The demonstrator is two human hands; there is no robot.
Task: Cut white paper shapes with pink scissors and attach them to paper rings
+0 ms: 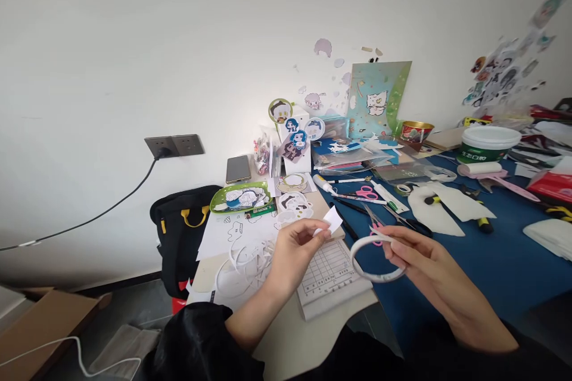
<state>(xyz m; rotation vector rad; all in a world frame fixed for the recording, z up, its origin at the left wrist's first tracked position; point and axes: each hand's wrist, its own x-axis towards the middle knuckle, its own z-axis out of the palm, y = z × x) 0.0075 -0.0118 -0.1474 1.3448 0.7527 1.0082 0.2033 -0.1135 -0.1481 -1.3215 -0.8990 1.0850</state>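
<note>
My left hand (297, 247) pinches a small white piece of paper (331, 223) between thumb and fingers, above a pad of printed forms (328, 274). To its right, my right hand (420, 256) is closed on a white ring-shaped roll (378, 278), which looks like tape and hangs over the pad's right edge. The paper and the ring are apart. Curled white strips (243, 265) lie left of my left hand. Behind my right hand are pink-handled scissors (367, 192) and black-handled scissors (415, 226).
A green tray (217, 201) of cutouts and a phone (238, 169) are at the back left. A glue bottle (322, 183), pens and a white tub (490, 138) stand or lie farther back. A black bag (179, 208) is beside the table's left edge.
</note>
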